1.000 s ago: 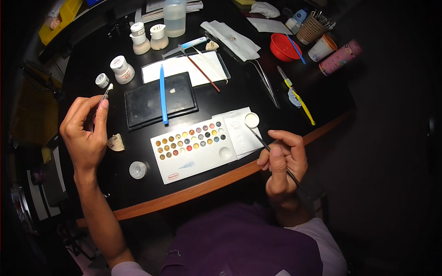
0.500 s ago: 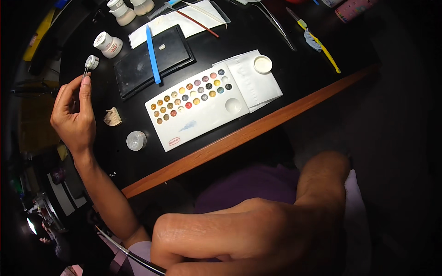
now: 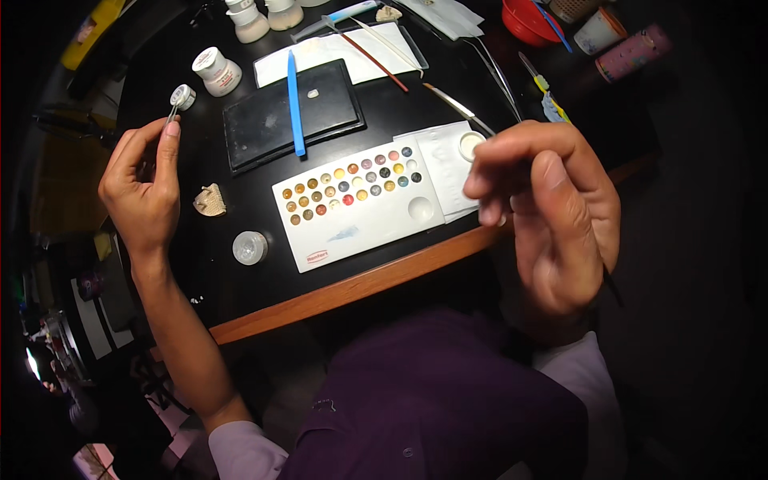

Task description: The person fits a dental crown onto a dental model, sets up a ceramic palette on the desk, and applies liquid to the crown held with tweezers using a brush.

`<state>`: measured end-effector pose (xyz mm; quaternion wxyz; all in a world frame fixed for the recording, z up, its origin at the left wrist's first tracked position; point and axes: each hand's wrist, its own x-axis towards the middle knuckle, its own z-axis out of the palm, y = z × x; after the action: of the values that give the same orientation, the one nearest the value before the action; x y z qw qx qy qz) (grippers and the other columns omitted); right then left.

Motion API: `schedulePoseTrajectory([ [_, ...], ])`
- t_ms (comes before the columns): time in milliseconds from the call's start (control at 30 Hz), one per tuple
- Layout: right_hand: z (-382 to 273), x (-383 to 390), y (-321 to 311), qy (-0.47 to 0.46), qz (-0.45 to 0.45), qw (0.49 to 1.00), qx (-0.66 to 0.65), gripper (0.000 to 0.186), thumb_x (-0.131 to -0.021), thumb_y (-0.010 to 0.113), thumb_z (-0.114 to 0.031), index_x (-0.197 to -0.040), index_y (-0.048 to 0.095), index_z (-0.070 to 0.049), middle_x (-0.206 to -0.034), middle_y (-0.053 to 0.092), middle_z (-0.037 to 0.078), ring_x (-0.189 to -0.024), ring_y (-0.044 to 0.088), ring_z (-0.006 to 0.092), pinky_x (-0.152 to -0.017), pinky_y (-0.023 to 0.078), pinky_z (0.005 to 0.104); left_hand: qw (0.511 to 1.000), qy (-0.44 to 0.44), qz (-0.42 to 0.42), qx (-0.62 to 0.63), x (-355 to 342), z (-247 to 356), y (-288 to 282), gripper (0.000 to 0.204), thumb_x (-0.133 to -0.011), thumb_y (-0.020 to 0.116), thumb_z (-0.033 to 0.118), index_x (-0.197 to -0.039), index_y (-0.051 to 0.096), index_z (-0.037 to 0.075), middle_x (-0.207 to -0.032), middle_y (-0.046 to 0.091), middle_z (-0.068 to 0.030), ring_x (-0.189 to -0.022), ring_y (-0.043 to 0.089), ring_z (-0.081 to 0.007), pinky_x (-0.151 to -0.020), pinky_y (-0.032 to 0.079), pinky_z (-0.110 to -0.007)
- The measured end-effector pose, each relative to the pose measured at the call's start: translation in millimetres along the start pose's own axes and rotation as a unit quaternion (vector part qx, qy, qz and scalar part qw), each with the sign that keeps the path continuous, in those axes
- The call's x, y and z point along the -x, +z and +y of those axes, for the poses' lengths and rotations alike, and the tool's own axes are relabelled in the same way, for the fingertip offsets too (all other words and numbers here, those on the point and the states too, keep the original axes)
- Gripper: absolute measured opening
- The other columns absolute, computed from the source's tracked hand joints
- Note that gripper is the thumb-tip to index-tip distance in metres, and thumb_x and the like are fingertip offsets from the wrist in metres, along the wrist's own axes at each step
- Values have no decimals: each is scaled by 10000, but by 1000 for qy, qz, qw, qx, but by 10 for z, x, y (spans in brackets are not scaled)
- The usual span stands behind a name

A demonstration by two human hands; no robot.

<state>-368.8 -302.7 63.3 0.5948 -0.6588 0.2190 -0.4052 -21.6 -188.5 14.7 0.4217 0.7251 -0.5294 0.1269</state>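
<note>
My left hand (image 3: 144, 180), raised at the left side of the table, pinches thin tweezers (image 3: 173, 114). Their tips point up, beside a small white-lidded jar (image 3: 185, 97) in the picture; whether they grip anything is too small to tell. Over the table's right front edge, my right hand (image 3: 564, 212) holds a fine brush (image 3: 460, 108) with a silver ferrule and dark handle. Its brown tip points to the upper left, above the folded white paper (image 3: 452, 208). Between my hands lies a white palette (image 3: 360, 236) with rows of coloured wells. A small round dish of cream-white material (image 3: 471, 145) is partly behind my right fingers.
A black slab (image 3: 248, 132) carries a blue strip-shaped tool (image 3: 296, 104) and a small whitish piece (image 3: 313, 94). A clear glass pot (image 3: 250, 248) and a beige dental model (image 3: 210, 201) stand left of the palette. Jars (image 3: 218, 72), a red bowl (image 3: 528, 22) and a toothbrush (image 3: 544, 84) lie farther back.
My right hand has swung up and away from close to the camera, bringing the brush over the table's right side. My left hand keeps its tweezers pinch; the whole view has shifted slightly.
</note>
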Motion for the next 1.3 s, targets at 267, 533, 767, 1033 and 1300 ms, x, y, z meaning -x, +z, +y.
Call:
schedulePoseTrajectory([
  [267,582,191,-387,56,7,998,17,166,-982,615,-37,-1090,682,70,-907,753,160,-829,701,140,-792,547,262,1000,14,-4,-8,-2,145,-9,114,-984,763,77,-1015,791,-29,-778,653,-12,-649,530,-51,-561,375,-235],
  [533,694,212,-239,32,5,996,77,177,-909,615,-21,-1000,728,80,-781,714,118,-726,704,149,-712,540,252,1000,-11,8,-21,-13,122,-159,85,-949,777,54,-990,793,-20,-760,649,-14,-615,527,-50,-535,381,-240],
  [767,681,206,-120,-6,-14,991,136,211,-966,580,-25,-1073,730,77,-875,741,147,-797,705,164,-770,537,275,999,-17,47,-6,-44,65,-154,76,-903,805,64,-943,803,0,-713,634,-19,-538,512,-55,-499,393,-251],
  [1033,632,50,162,-126,-113,965,202,293,-943,566,-90,-1087,748,88,-835,725,152,-779,632,204,-741,484,329,1000,-8,22,-4,-14,36,-199,101,-947,722,50,-989,793,-10,-757,652,-24,-579,515,-69,-521,369,-255],
  [1300,800,256,-133,-129,7,967,218,344,-929,534,-95,-1107,742,112,-793,681,156,-772,635,198,-733,483,307,998,14,-44,32,37,-21,-165,142,-994,665,53,-1064,761,-25,-800,690,-56,-601,563,-92,-542,425,-279],
])
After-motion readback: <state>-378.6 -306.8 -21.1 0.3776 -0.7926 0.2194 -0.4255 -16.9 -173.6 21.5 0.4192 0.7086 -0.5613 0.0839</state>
